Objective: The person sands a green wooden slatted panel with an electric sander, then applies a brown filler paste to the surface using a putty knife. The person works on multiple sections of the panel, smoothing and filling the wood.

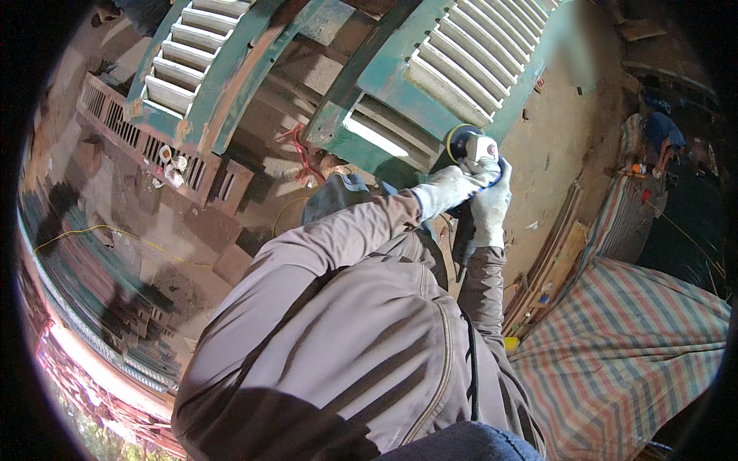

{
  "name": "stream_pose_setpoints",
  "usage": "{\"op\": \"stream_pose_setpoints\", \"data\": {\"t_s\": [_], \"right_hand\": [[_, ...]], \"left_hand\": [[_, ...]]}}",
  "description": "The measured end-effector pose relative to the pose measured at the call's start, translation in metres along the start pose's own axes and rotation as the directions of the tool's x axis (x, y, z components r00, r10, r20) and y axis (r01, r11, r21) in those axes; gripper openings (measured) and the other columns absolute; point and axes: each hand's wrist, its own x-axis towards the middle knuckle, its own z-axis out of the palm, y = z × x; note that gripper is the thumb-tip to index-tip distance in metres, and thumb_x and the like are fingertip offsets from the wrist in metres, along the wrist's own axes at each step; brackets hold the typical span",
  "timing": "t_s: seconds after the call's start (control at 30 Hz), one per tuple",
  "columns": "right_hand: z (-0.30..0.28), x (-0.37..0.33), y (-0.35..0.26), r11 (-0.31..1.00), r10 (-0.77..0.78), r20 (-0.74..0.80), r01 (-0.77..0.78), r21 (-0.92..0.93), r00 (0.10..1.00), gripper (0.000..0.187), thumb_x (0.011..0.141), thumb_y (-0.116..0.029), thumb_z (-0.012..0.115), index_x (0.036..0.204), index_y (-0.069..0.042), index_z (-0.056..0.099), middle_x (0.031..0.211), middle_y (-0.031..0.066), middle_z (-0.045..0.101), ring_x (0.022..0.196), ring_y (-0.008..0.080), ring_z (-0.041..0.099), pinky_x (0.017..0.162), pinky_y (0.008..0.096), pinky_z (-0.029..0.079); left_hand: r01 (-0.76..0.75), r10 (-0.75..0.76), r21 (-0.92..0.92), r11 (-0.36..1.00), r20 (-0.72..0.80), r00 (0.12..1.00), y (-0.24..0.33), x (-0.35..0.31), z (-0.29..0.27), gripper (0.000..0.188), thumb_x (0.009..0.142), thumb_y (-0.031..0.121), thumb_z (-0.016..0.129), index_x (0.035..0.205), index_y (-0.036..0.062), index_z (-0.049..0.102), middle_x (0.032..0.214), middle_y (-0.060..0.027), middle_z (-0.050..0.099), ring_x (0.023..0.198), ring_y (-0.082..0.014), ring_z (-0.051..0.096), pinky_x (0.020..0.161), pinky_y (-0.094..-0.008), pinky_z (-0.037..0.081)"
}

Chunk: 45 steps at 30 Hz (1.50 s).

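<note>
Both hands wear white work gloves with blue showing at the edges. My left hand (452, 187) is closed around the front of an angle grinder (482, 147), near its pale head. My right hand (492, 203) wraps the grinder's body just behind, fingers curled. The grinder's round disc, edged in yellow, is at the edge of a green louvered shutter (377, 157); I cannot tell whether it touches the wood. White slats fill the shutter's upper panel, and patches of its green paint look worn.
A second green shutter (171, 115) lies at the upper left. Below it is a brown slatted panel (146, 144) with small white items. A red cord (300, 154) and a yellow cord (127, 235) cross the floor. Striped sheeting (623, 346) spreads at right; another person (663, 132) is farther off.
</note>
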Motion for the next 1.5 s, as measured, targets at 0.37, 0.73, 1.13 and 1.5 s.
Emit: {"op": "stream_pose_setpoints", "data": {"t_s": [0.37,0.73,1.13,1.5], "right_hand": [[0.044,0.034,-0.095,0.988,-0.088,0.195,0.111,-0.11,0.977,0.06,0.09,-0.044,0.068,0.137,-0.01,0.052,0.106,0.0297,0.07,0.102,0.0484,0.067,0.084,0.0537,0.052],[0.007,0.002,-0.021,0.999,0.01,0.045,-0.008,-0.037,0.999,0.078,0.077,-0.045,0.083,0.139,-0.01,0.052,0.111,0.0268,0.072,0.104,0.0413,0.071,0.086,0.0473,0.054],[0.063,0.04,-0.112,0.988,-0.094,0.231,0.119,-0.1,0.968,0.074,0.085,-0.051,0.074,0.139,-0.007,0.049,0.106,0.031,0.07,0.1,0.0478,0.069,0.082,0.0526,0.054],[0.012,0.002,-0.026,0.998,0.058,0.037,-0.056,-0.041,0.998,0.081,0.075,-0.048,0.086,0.137,-0.009,0.052,0.108,0.0244,0.073,0.104,0.038,0.072,0.087,0.0456,0.054]], "left_hand": [[0.026,-0.082,-0.161,0.987,-0.351,0.933,0.101,-0.047,-0.05,0.022,0.094,0.03,0.074,0.101,0.0099,0.076,0.086,0.0056,0.066,0.073,-0.0051,0.056,0.065,-0.0207,0.045],[0.279,-0.277,0.062,0.958,-0.029,0.96,0.142,-0.065,0.016,0.037,0.096,0.001,0.049,0.131,-0.0058,0.055,0.133,-0.0158,0.06,0.12,-0.0207,0.057,0.105,-0.0336,0.043],[-0.041,-0.025,-0.18,0.983,-0.353,0.935,0.101,-0.04,-0.074,0.028,0.094,0.03,0.075,0.109,0.0064,0.073,0.104,0.0013,0.069,0.089,-0.0085,0.062,0.079,-0.0244,0.049],[-0.038,0.064,0.168,0.985,-0.147,0.987,0.008,-0.005,-0.009,0.024,0.091,0.027,0.073,0.102,0.0055,0.075,0.093,-0.005,0.073,0.087,-0.0133,0.065,0.078,-0.0295,0.051]]}}
